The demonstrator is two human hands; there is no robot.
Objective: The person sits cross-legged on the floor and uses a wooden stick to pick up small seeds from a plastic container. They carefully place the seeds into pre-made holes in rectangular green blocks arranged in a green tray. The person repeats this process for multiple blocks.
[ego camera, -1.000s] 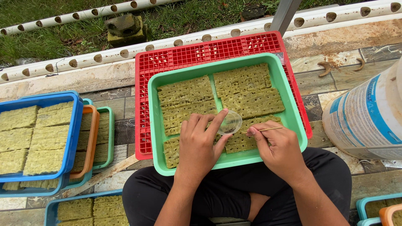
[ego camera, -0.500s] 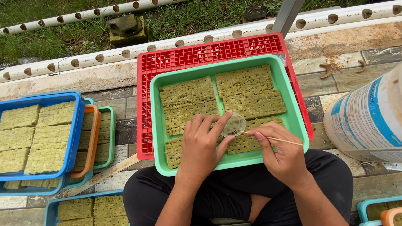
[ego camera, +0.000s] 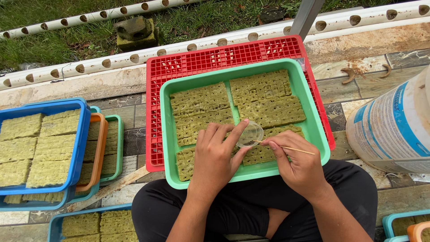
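Head view: left hand [ego camera: 215, 157] pinches clear dish [ego camera: 250, 134] beside stick [ego camera: 284, 147].

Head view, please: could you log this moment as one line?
left hand: holds small clear dish | right hand: holds thin stick, tip at dish | below: green tray of foam slabs on red crate

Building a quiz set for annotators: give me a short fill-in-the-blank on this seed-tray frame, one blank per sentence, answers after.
1. The left hand holds a small clear ____ over the sponge slabs.
2. The right hand pinches a thin wooden ____ whose tip points into that dish.
3. The green tray sits on top of a ____ crate.
4. The stack of trays at the person's left has a ____ tray on top.

Missing words: dish; stick; red; blue
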